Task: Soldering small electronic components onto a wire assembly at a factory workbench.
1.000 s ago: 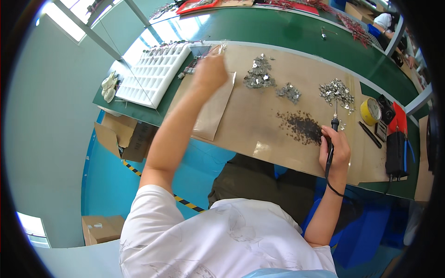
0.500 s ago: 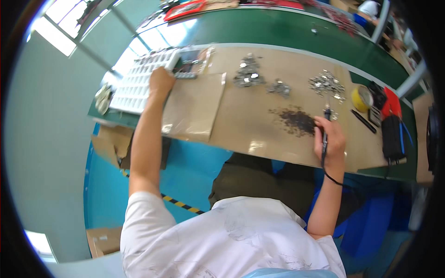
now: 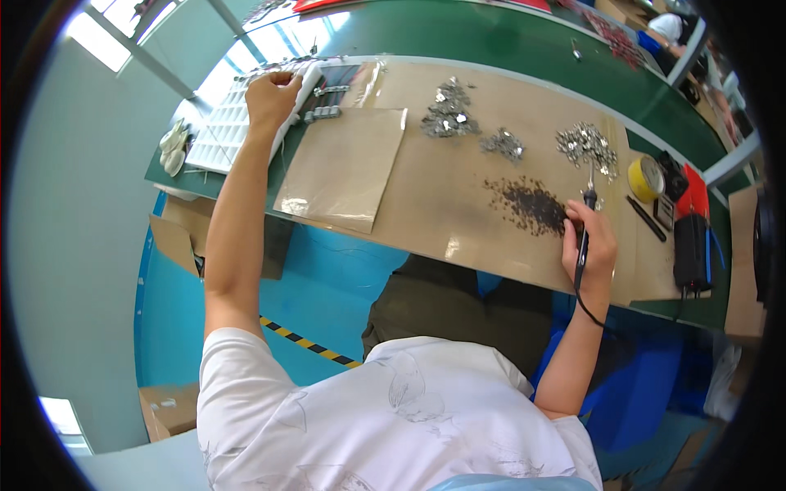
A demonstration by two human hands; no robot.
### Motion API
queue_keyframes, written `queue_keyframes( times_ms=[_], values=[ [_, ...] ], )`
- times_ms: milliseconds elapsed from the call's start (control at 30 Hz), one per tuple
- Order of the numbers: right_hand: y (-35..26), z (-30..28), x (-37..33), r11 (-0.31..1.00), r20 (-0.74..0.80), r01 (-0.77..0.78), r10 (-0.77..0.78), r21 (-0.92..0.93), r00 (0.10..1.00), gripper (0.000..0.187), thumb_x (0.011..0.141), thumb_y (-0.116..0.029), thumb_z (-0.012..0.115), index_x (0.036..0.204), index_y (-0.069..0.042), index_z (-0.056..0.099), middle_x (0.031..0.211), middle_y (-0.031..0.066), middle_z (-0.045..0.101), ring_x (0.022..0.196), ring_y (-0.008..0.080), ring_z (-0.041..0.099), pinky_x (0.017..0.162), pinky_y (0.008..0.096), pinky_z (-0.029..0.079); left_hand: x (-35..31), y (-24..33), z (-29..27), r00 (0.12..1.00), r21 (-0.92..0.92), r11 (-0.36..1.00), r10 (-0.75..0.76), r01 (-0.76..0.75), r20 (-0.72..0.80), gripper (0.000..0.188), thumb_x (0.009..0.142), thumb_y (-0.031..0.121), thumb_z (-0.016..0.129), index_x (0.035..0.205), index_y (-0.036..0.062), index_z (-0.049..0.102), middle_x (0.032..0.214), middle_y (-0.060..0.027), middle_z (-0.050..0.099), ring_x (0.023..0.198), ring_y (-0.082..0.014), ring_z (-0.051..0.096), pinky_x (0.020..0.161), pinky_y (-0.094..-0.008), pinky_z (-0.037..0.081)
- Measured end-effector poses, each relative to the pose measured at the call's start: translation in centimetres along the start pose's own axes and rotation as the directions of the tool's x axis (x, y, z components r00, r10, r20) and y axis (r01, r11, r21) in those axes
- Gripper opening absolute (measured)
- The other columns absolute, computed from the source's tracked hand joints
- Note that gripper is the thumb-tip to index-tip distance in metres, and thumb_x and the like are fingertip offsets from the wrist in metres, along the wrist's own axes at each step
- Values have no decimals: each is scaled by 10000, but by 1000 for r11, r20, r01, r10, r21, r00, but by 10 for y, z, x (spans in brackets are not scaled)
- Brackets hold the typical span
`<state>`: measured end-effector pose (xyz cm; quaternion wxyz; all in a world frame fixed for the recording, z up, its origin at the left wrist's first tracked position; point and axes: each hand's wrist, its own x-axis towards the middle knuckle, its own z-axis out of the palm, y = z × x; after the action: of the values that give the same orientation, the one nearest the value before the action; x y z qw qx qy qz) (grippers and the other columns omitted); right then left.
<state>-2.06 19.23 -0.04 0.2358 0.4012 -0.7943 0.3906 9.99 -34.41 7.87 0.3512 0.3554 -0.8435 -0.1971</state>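
Green-topped and curving with the lens, the long table runs across the upper half of the frame, most of it covered by a sheet of brown paper. At upper left, the person's left hand reaches far out to a white plastic tray of small square compartments; its fingers are curled down onto the tray's right edge, but whether they pinch anything cannot be told. Just right of that hand lie a few small grey metal blocks in a row, and below them a separate, glossy brown rectangular sheet hangs slightly over the table's near edge.

At centre right, the right hand is closed in a firm grip around a slim black pen-shaped tool with a cord, its tip pointing up the frame and its cord trailing down past the wrist. The tool tip sits just beside a dark heap of tiny black parts. Three piles of shiny silver metal pieces lie across the upper middle and upper right of the paper. Right of the tool are a yellow roll of tape and a black-and-red device near the table's end.
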Motion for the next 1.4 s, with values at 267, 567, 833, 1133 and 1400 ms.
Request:
queue_keyframes(
  times_ms=[267, 567, 833, 1133, 1400],
  values=[
    [-4, 1, -1, 1000, 3, 2, -2, -18, 1000, 370, 803, 118, 696, 1132, -50, 693, 895, 133, 689, 818, 301, 680, 726, 378, 551, -74, 65, -14, 899, -507, 862, 234, -15, 371, 248, 905, 125, 789, 1106, -18, 765, 919, -46, 737, 598, -34, 566, 521, -212, 456],
    [6, 4, 1, 996, -84, -35, 42, 85, 996, 399, 786, 119, 740, 1140, -61, 702, 883, 102, 723, 812, 248, 707, 722, 338, 567, -168, 146, 52, 311, -763, 573, 815, -299, 490, 259, 839, 23, 790, 1095, 44, 760, 1047, -56, 698, 663, -102, 576, 576, -250, 474],
    [6, 5, -2, 990, -24, -44, 48, 131, 999, 389, 794, 116, 736, 1138, -64, 698, 864, 108, 705, 808, 246, 720, 708, 340, 574, -176, 174, 72, 137, -705, 542, 826, -458, 546, 328, 817, 104, 807, 1129, 34, 735, 1002, -78, 701, 631, -164, 585, 592, -304, 499],
    [9, 9, -3, 979, -1, -82, 84, 189, 997, 376, 800, 107, 736, 1133, -66, 707, 861, 108, 700, 803, 244, 719, 703, 332, 570, -173, 238, 108, 586, -750, 639, 678, -169, 445, 260, 980, 188, 703, 1131, -12, 634, 766, -55, 703, 653, -59, 618, 574, -236, 460],
    [11, 10, 1, 992, 19, -41, 40, 117, 999, 368, 796, 97, 752, 1126, -60, 713, 848, 100, 701, 792, 243, 719, 700, 330, 571, -194, 218, 164, 623, -761, 648, 605, -23, 496, 139, 934, 93, 709, 957, -23, 636, 736, -24, 677, 643, -49, 594, 570, -230, 462]
  ],
)
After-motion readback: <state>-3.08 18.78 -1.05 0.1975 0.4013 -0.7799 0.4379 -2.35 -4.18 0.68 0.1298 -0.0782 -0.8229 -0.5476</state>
